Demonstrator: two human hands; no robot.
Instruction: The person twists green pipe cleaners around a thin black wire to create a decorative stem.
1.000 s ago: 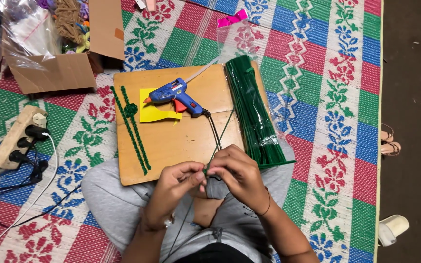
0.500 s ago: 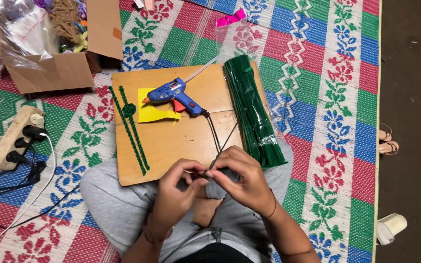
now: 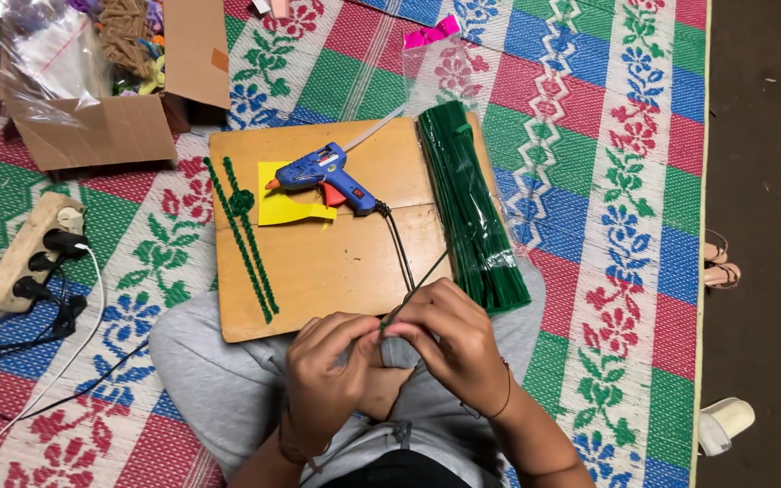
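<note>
Hands pinch a green pipe cleaner over a wooden board on a floral woven mat; dark floor beyond

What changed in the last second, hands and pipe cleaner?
The left hand curled tighter and slid lower against the right hand. The free end of the green pipe cleaner they pinch swung rightward, lying flatter. No grip was taken or released. Glue gun, green bundle and wooden board stayed put.
</note>
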